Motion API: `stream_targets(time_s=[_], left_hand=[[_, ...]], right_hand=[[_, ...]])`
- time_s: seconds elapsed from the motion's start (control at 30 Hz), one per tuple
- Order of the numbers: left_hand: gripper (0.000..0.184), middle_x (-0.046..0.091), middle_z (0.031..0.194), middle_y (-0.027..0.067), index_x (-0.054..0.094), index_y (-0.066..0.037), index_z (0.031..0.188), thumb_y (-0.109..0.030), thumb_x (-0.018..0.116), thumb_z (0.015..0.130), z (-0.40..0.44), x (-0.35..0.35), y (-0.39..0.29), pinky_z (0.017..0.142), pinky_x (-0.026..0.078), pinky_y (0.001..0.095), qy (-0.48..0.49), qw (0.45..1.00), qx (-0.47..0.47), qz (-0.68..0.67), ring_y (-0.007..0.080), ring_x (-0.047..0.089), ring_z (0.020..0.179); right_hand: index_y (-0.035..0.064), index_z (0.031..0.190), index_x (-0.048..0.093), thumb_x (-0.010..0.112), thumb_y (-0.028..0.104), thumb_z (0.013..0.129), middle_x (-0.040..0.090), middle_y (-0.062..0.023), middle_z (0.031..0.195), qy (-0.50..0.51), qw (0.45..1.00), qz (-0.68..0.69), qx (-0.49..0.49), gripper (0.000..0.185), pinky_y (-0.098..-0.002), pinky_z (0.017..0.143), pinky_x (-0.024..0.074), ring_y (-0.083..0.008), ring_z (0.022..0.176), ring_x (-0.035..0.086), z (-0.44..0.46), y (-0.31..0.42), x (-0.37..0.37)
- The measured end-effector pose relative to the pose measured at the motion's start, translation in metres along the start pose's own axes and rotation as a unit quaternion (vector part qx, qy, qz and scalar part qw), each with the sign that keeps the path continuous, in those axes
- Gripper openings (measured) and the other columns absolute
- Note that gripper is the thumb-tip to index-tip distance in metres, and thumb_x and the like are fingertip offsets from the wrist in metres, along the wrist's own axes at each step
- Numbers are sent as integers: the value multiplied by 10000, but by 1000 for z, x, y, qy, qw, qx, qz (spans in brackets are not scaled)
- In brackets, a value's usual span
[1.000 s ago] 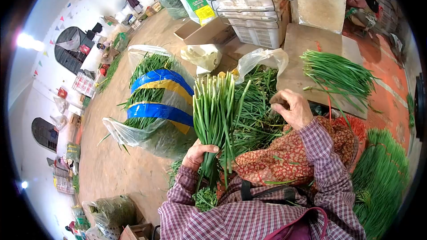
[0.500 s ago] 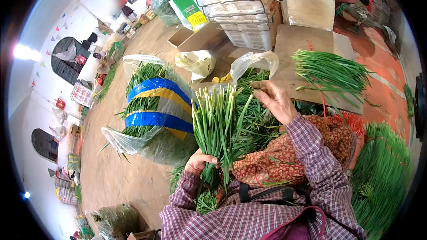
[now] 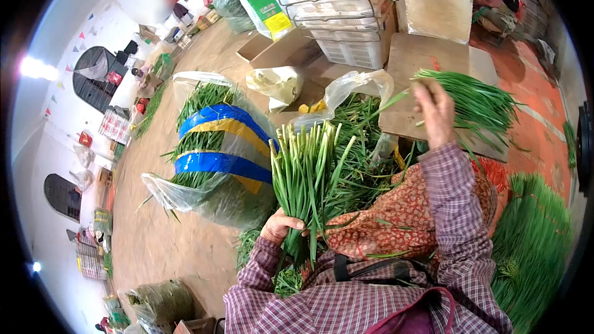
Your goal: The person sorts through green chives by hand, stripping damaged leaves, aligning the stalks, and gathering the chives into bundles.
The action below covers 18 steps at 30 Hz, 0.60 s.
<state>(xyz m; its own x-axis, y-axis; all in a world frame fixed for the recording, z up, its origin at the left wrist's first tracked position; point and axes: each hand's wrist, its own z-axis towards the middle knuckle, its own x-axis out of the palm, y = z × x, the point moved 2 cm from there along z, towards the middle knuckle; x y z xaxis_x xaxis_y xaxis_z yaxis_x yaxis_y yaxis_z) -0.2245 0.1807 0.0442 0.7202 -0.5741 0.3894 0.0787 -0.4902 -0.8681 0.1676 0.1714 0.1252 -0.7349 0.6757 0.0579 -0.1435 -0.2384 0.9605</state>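
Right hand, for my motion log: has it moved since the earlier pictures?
Yes: the right hand moved up and right in view, farther across the brown board.

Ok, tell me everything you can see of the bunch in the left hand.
The bunch is made of long, slender, fresh-looking green stalks, pale at their uneven upper ends and darker lower down. It fans out above the left hand, which grips it low with the thumb across it; a few stalks splay rightward. No tie shows. In view it stands beside the taped bag; whether they touch is unclear.
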Motion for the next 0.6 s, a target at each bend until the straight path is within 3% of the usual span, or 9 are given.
stream_targets(time_s=[0.1,0.27,0.47,0.5,0.53,0.6], left_hand=[[521,660,841,190,578,67,1065,-107,747,603,1,-1,0,464,492,327,14,1000,12,-10,234,601,543],[491,661,850,194,591,71,1045,-117,742,618,-5,-7,-3,464,495,332,4,999,35,-14,237,601,538],[643,633,906,255,495,142,1185,-71,700,615,-16,-51,13,492,494,349,2,994,52,-95,264,613,597],[624,640,877,230,519,126,1163,-95,716,613,-15,-52,13,476,490,344,4,990,64,-129,253,606,582],[605,647,848,205,544,109,1140,-118,731,611,-14,-46,9,459,485,338,7,984,75,-162,243,599,568],[646,634,851,212,511,129,1174,-105,729,613,-16,-34,6,472,474,348,-28,980,72,-185,261,594,595]], right_hand=[[58,1080,644,616,360,888,644,-24,943,-40,999,-1,-31,359,-229,591,476,-85,782,571,9,-14,-29],[76,1036,659,597,323,910,601,37,855,-82,997,-8,-2,284,-198,582,405,-38,675,470,7,-30,-59],[71,1009,653,585,300,923,557,60,806,-117,992,-39,-39,254,-202,560,364,-21,629,409,6,-29,-103],[41,1005,643,567,281,932,603,25,845,-72,991,-104,-38,262,-243,602,413,-75,670,497,3,-23,-108],[41,1005,643,567,281,932,603,25,845,-71,991,-102,-39,262,-243,602,413,-75,670,497,-1,-15,-105],[4,1016,636,549,309,935,657,-36,923,153,946,-256,-127,327,-298,709,473,-167,808,606,-16,4,-76]])
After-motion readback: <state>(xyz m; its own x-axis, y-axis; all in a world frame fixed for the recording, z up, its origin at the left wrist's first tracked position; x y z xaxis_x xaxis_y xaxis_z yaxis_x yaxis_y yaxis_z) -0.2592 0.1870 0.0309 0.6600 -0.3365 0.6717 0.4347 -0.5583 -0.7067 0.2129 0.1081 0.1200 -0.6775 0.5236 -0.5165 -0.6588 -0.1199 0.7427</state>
